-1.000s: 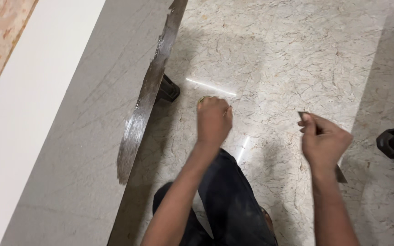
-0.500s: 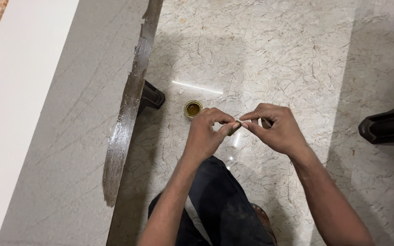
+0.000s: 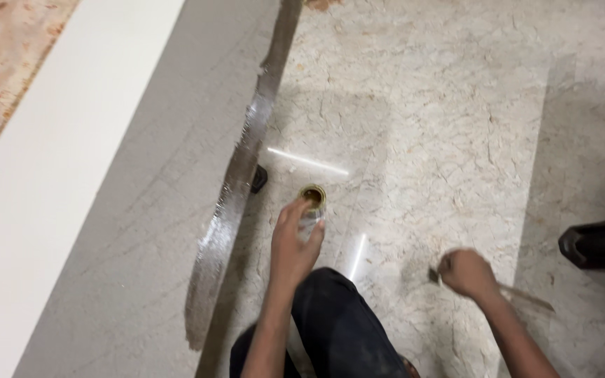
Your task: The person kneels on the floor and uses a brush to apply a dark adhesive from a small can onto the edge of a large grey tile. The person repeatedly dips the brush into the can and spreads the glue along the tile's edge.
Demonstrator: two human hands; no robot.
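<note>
A small open jar (image 3: 312, 197) with a yellowish rim stands on the pale marble floor. My left hand (image 3: 294, 241) reaches down to it, fingers curled around its side just below the rim. My right hand (image 3: 468, 272) is out to the right, closed around a thin stick-like tool (image 3: 519, 295) that points away to the lower right, with a small dark tip (image 3: 433, 275) showing at the left of the fist. The picture is blurred by motion. My dark-trousered knee (image 3: 337, 322) lies between the two arms.
A grey marble slab (image 3: 141, 210) with a shiny dark edge (image 3: 236, 189) runs diagonally on the left, with a small dark object (image 3: 258, 179) at its foot. A black chair base (image 3: 600, 241) stands at the right edge.
Half a second ago both hands met in front of me over a small white piece. They have parted: the left went down to the jar, the right swung out to the right.
</note>
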